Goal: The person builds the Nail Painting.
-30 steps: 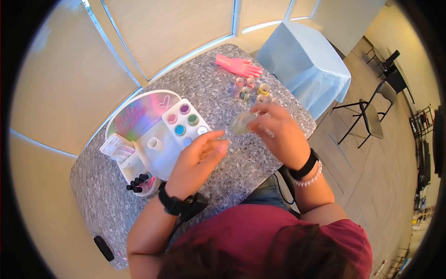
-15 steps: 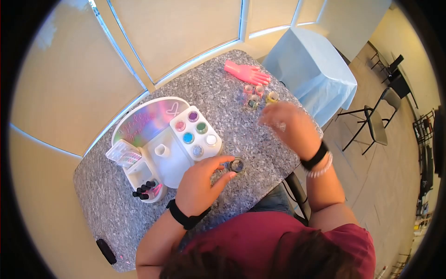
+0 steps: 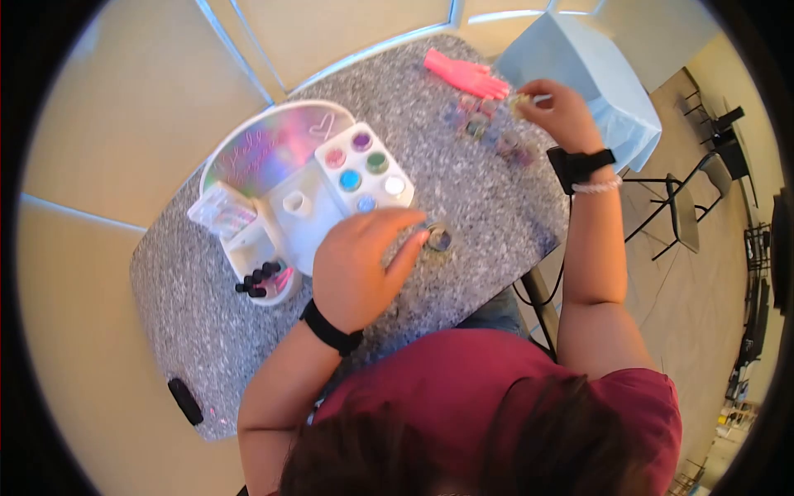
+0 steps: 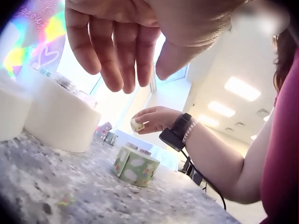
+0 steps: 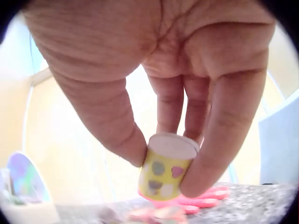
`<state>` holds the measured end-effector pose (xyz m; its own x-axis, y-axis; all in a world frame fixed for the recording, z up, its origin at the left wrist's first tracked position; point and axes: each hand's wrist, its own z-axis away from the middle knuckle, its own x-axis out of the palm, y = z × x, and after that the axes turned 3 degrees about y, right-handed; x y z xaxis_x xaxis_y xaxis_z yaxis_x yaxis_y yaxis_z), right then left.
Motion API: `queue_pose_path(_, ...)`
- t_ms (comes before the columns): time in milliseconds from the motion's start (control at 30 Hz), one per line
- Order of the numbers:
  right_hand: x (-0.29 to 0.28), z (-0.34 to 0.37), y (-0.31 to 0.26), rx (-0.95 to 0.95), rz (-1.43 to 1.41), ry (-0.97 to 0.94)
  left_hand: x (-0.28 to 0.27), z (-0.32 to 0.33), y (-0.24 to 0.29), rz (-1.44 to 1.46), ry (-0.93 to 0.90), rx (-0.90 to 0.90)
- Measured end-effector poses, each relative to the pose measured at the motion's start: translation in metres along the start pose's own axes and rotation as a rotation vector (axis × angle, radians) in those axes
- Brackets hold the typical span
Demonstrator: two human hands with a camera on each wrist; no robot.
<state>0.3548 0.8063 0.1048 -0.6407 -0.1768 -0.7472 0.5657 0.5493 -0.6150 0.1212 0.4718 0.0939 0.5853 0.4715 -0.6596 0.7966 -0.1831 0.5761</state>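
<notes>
My right hand [image 3: 566, 118] pinches a yellow roll of decorative tape [image 5: 161, 179] between thumb and fingers, raised above the far right of the table. The roll has coloured shapes on its side. Below it on the tabletop is a cluster of small tape rolls [image 3: 476, 126], partly blurred, beside a pink model hand [image 3: 465, 75]. My left hand [image 3: 354, 256] hovers with relaxed, slightly bent fingers close to a green tape roll [image 4: 136, 168] with white cloud shapes. That roll stands on the table, and a gap shows between it and the fingers in the left wrist view.
A white organizer [image 3: 313, 221] with a shiny rainbow back panel stands left of centre, holding several glitter pots and black-capped bottles [image 3: 259, 279]. A black object [image 3: 184, 402] lies at the near left table edge. A blue-draped table [image 3: 571, 58] and folding chair [image 3: 685, 213] are to the right.
The green roll was by my left hand half a second ago and stays near it. My right hand has reached away to the far right and taken the yellow roll from the cluster.
</notes>
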Motion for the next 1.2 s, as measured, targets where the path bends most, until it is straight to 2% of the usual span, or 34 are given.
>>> queue_pose_path(67, 0.004, 0.035, -0.049, -0.017, -0.430, 0.037, -0.004, 0.000, 0.004, 0.019, 0.015, -0.098)
queue_pose_path(133, 0.021, 0.072, -0.092, -0.104, -0.748, -0.044, -0.004, -0.004, 0.005, 0.078, 0.153, -0.066)
queue_pose_path(200, 0.049, 0.109, -0.121, -0.038, -1.065, -0.122, -0.002, -0.006, 0.009, 0.050, 0.204, -0.023)
queue_pose_path(267, 0.066, 0.133, -0.140, 0.021, -1.202, -0.242, -0.004, -0.007, 0.013, -0.068, 0.296, 0.118)
queue_pose_path(333, 0.074, 0.139, -0.148, 0.058, -1.318, -0.317, -0.002, -0.003, 0.005, -0.088, 0.321, 0.126)
queue_pose_path(400, 0.079, 0.140, -0.150, 0.100, -1.319, -0.343, -0.004, 0.000, -0.001, -0.105, 0.342, 0.138)
queue_pose_path(467, 0.082, 0.140, -0.149, 0.138, -1.316, -0.353, -0.010, -0.001, -0.007, -0.175, 0.325, 0.228)
queue_pose_path(567, 0.079, 0.140, -0.145, 0.158, -1.222, -0.388, -0.020, -0.002, -0.003, -0.234, 0.296, 0.232)
queue_pose_path(633, 0.078, 0.141, -0.147, 0.250, -1.389, -0.333, -0.023, -0.002, -0.005, -0.238, 0.302, 0.226)
queue_pose_path(800, 0.070, 0.132, -0.127, 0.227, -1.418, -0.168, -0.028, -0.002, -0.008, -0.238, 0.315, 0.233)
queue_pose_path(900, 0.071, 0.130, -0.123, 0.248, -1.324, -0.250, -0.028, -0.002, -0.004, -0.104, 0.292, 0.205)
queue_pose_path(967, 0.076, 0.132, -0.126, 0.306, -1.239, -0.500, -0.025, -0.004, -0.005, 0.152, 0.238, 0.154)
queue_pose_path(1000, 0.080, 0.133, -0.127, 0.307, -1.240, -0.501, -0.021, -0.003, -0.004, 0.152, 0.237, 0.153)
queue_pose_path(1067, 0.089, 0.135, -0.132, 0.291, -1.286, -0.680, -0.013, 0.000, -0.005, 0.388, 0.200, 0.126)
queue_pose_path(1100, 0.092, 0.137, -0.135, 0.236, -1.385, -0.737, -0.013, 0.001, -0.006, 0.386, 0.200, 0.123)
queue_pose_path(1200, 0.105, 0.145, -0.131, 0.244, -1.459, -0.689, -0.013, 0.003, -0.007, 0.359, 0.129, 0.144)
